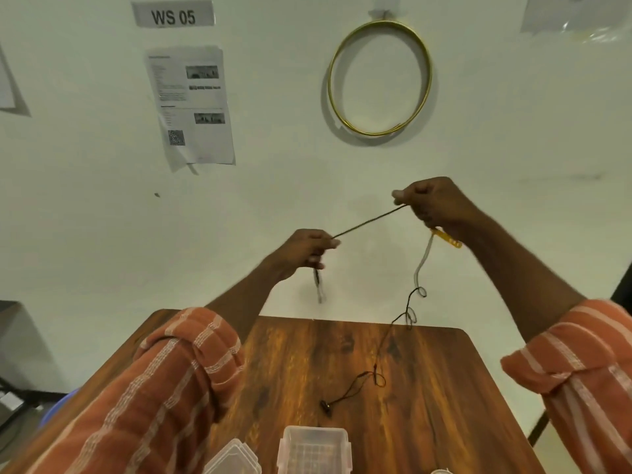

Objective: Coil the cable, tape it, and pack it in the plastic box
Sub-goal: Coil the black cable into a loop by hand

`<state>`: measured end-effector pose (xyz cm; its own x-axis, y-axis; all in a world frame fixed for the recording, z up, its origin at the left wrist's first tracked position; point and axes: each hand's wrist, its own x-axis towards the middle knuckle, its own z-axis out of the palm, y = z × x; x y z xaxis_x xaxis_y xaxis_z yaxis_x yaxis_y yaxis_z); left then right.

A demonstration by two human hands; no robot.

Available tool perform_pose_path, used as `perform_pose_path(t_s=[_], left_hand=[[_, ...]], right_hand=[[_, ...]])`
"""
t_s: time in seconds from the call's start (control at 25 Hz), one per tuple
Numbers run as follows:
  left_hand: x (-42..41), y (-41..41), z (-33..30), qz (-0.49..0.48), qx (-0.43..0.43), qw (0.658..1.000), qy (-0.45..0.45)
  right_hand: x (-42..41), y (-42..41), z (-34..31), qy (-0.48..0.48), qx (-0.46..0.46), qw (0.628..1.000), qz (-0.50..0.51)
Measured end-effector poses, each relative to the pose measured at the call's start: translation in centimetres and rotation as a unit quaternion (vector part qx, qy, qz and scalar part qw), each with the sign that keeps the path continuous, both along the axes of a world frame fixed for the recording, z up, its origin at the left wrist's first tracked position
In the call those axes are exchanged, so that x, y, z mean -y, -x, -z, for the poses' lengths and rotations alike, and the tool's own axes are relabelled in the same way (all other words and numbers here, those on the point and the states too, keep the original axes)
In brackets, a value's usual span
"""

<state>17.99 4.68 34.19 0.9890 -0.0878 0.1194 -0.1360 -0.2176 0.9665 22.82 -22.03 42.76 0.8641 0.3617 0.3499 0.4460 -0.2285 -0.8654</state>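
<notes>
A thin dark cable (371,220) runs taut between my two raised hands above the far end of the table. My left hand (304,249) pinches one part of it, and a short end hangs below that fist. My right hand (434,203) grips it higher up, with a yellow strip (446,238) sticking out under the palm. From the right hand the cable drops in kinks down to the wooden table (444,388), ending in a small dark plug (325,405). The clear plastic box (314,449) stands open at the near edge.
The box's clear lid (232,458) lies just left of it. On the wall behind hang a gold wire ring (379,77), a printed sheet (191,104) and a "WS 05" label (172,15). The rim of a white object (441,471) peeks in at the bottom edge.
</notes>
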Motion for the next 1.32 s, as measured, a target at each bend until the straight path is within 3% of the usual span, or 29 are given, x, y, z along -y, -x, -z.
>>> perform_pose_path(t_s=[0.24,0.36,0.44,0.56,0.68,0.8,0.88,0.96,1.16,1.32], left_hand=[[-4.8,1.7,0.7,0.017,-0.013,0.998,-0.051],[-6.2,2.7,1.5,0.044,-0.050,0.994,-0.090],[-6.2,3.4,1.4,0.065,-0.074,0.994,-0.037],[-6.0,4.4,0.0,0.092,-0.076,0.980,0.160],[-6.7,5.1,-2.8,0.082,-0.034,0.941,0.327],[-8.5,5.0,-6.0,0.044,0.024,0.926,0.375],[-9.8,5.0,-7.1,0.042,0.014,0.907,0.418],[-10.0,5.2,-7.2,0.073,-0.024,0.893,0.443],[-2.9,6.1,-7.4,0.216,-0.070,0.880,0.417],[2.8,6.5,-8.8,0.239,-0.050,0.896,0.372]], right_hand=[[4.0,-0.5,-1.1,0.137,0.002,0.991,-0.008],[4.0,-1.2,-0.1,0.087,0.028,0.996,0.020],[3.6,-1.7,1.1,0.032,0.034,0.998,0.042],[3.0,-1.9,3.6,-0.029,0.041,0.996,0.077],[3.3,-1.3,7.1,0.024,0.005,0.999,0.020],[2.9,-0.6,10.1,0.120,-0.019,0.991,-0.055],[2.4,-0.3,11.1,0.086,-0.053,0.993,-0.064],[2.1,-0.2,11.6,0.050,-0.096,0.992,-0.057],[-2.0,1.2,11.4,0.118,-0.091,0.987,-0.066],[-8.5,4.6,7.2,-0.027,-0.019,0.986,-0.166]])
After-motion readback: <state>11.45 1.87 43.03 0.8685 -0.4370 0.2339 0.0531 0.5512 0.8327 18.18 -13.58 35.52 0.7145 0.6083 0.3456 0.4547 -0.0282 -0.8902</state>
